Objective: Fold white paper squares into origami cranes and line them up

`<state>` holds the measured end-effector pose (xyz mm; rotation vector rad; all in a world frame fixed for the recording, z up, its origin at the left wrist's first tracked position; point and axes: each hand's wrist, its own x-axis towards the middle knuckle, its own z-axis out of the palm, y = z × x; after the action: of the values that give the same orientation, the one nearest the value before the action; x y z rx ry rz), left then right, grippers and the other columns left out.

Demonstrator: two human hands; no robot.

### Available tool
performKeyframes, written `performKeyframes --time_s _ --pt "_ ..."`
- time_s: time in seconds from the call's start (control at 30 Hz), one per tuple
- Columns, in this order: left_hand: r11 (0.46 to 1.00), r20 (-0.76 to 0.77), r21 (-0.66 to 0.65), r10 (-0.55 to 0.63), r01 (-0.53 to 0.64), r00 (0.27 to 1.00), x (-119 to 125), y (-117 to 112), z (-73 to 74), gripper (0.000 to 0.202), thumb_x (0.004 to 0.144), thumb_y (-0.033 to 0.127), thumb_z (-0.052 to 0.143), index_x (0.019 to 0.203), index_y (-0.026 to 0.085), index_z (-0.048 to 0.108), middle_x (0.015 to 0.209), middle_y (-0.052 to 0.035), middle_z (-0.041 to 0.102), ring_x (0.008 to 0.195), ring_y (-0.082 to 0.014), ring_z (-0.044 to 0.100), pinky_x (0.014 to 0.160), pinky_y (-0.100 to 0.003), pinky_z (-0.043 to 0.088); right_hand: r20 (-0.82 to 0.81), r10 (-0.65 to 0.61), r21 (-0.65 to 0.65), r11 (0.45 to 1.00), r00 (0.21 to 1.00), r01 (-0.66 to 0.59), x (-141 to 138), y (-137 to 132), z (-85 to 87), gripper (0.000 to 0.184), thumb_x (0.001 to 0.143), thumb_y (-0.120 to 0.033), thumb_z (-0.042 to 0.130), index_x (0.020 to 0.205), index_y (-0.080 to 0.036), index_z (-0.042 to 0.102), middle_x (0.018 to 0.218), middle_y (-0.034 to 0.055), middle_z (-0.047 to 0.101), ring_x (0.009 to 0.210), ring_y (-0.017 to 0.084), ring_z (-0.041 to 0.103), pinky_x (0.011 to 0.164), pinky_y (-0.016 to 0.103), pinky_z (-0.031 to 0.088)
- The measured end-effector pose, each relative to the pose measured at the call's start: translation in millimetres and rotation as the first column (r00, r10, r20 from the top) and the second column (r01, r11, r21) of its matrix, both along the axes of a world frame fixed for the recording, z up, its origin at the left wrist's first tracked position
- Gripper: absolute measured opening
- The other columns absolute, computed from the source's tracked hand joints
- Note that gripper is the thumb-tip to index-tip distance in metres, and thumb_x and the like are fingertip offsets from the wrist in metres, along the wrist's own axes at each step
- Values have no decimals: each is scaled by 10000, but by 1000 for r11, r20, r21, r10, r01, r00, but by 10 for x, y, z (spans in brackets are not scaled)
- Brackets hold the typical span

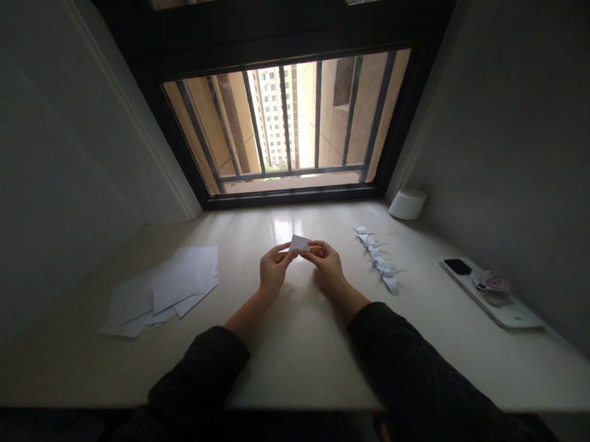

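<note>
Between my two hands is a small folded piece of white paper [299,242], with a pointed shape, held up over the windowsill. My left hand [274,267] pinches its left side between thumb and fingers. On its right side my right hand [328,262] grips the paper the same way, thumb near the lower edge. Right of my hands, several small folded paper figures [377,257] with thin points stand in a row. To the left lies a loose pile of white paper sheets [179,283], overlapping at angles.
A pale windowsill [290,356] carries everything, its front edge close to me. A phone [495,296] with a round pink grip lies at the right by the wall. A white cylindrical object [407,204] sits in the back right corner. The dark-framed window [296,198] rises behind.
</note>
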<state>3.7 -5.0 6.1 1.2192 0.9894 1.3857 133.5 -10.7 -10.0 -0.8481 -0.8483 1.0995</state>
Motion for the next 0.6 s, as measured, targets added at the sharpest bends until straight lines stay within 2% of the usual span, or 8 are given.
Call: performKeyframes --time_s 0.23,0.33,0.47,0.6 --pt "999 41 -30 13 -12 999 18 27 -19 463 601 354 781 996 132 682 795 -86 730 759 -197 682 774 -352 510 -15 -14 -81 997 1000 13 14 -3 35 407 480 -373 823 780 -186 622 722 49 718 717 224 681 731 365 506" --pt "998 43 -51 25 -23 999 6 54 -24 471 609 365 775 1001 125 678 798 -93 729 759 -203 687 770 -357 510 12 -12 -103 995 1000 13 39 3 46 410 498 -402 811 760 -200 570 656 41 708 684 226 683 673 333 488" --pt "997 40 -74 25 -22 999 -7 78 -35 473 624 387 763 1010 127 676 816 -98 729 768 -207 689 764 -353 511 22 3 -103 995 1000 0 54 21 33 450 520 -451 793 729 -224 466 602 27 694 652 235 683 615 309 464" --pt "997 32 -77 13 -11 999 -24 94 -52 488 620 399 764 1012 123 674 815 -104 728 769 -212 691 760 -352 511 87 -2 -50 999 996 6 61 27 12 456 542 -488 771 747 -227 459 601 14 683 650 230 681 649 326 477"
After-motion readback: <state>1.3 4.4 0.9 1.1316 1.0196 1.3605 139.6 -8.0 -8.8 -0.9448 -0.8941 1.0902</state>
